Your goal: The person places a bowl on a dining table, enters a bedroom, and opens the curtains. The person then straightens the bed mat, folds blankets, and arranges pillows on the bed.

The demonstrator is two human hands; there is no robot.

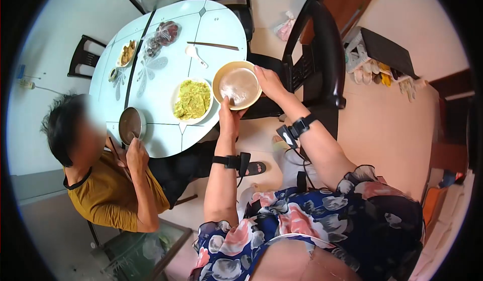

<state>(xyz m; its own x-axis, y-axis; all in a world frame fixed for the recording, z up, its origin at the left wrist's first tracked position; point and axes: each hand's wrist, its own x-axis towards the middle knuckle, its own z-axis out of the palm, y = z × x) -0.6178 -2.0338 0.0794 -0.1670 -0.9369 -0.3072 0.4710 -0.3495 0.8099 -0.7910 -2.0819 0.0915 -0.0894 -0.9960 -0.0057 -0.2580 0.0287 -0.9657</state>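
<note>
Both my hands hold a round bowl point(236, 86) with a yellowish rim and greyish, shiny contents, at the right edge of the table. My left hand point(230, 119) grips its near side, thumb up by the rim. On the right side, my right hand point(271, 84) has its thumb at the rim, with the other fingers mostly hidden. Left of the bowl stands a white plate point(177, 116) of yellow-green food, like scrambled egg point(192, 100). A white spoon point(195, 56) and a pair of chopsticks point(213, 45) lie just beyond.
A person in a mustard shirt point(108, 195) sits at the left with another bowl point(132, 122). The glass table point(168, 70) also bears a plate of food point(126, 54) and a plastic bag of dark items point(163, 35). A black chair point(312, 55) stands close on the right.
</note>
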